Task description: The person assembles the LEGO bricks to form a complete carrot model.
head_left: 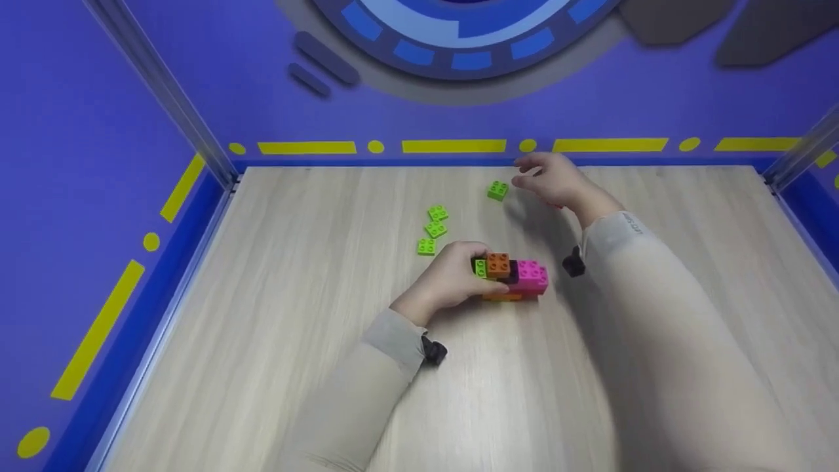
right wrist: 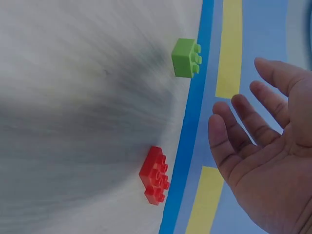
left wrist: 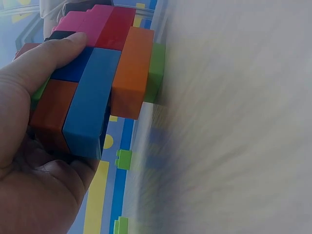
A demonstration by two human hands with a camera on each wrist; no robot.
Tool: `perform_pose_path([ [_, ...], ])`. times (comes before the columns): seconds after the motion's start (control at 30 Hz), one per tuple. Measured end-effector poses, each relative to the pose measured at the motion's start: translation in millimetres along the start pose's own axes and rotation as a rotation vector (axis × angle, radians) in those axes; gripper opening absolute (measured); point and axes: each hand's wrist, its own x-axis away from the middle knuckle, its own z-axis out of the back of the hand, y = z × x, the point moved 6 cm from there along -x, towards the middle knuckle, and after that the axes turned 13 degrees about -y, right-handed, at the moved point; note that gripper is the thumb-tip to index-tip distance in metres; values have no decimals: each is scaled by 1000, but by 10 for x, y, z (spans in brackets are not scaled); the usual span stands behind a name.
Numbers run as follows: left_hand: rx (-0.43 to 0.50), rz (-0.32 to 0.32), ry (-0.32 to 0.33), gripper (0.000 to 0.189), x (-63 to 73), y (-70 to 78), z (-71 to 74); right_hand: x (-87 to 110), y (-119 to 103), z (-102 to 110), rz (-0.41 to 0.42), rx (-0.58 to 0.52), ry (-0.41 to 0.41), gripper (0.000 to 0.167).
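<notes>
My left hand [head_left: 452,275] grips a built-up block of toy building bricks [head_left: 529,270], thumb on the near side. In the left wrist view this block shows pink, red, blue, brown and orange bricks, with a green brick [left wrist: 156,73] at its lower side. My right hand [head_left: 554,180] is raised above the table's far part, fingers loosely bent and holding nothing. Nearest to it is a green brick [head_left: 497,191], studs up, just left of the fingertips. Red brickwork [right wrist: 155,175] lies on the table beneath that hand, mostly hidden by it in the head view.
Three bright green bricks lie in a rough line left of the block: a far one [head_left: 438,212], a middle one [head_left: 436,229] and a near one [head_left: 426,246]. Blue panels with yellow marks [head_left: 452,147] wall the wooden table [head_left: 295,275] at the back and sides.
</notes>
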Motion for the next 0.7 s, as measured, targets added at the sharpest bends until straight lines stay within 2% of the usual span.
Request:
perform_pose_path([
  [0.1,6,1,5,34,0,-5,1,-61,-48,-47,29,38,-9,56],
  [0.2,-4,1,5,35,-8,-1,-5,-114,-76,-127,46,95,-64,56],
  [0.3,-13,5,5,37,-6,-4,-7,-164,-89,-232,32,162,-130,59],
  [0.43,-17,6,10,37,0,1,-4,-207,-90,-338,1,228,-152,58],
  [0.53,-15,6,5,37,2,2,-5,-226,-87,-390,-19,270,-134,53],
  [0.7,-11,2,3,39,-1,-3,8,-262,-73,-392,-44,263,-54,34],
])
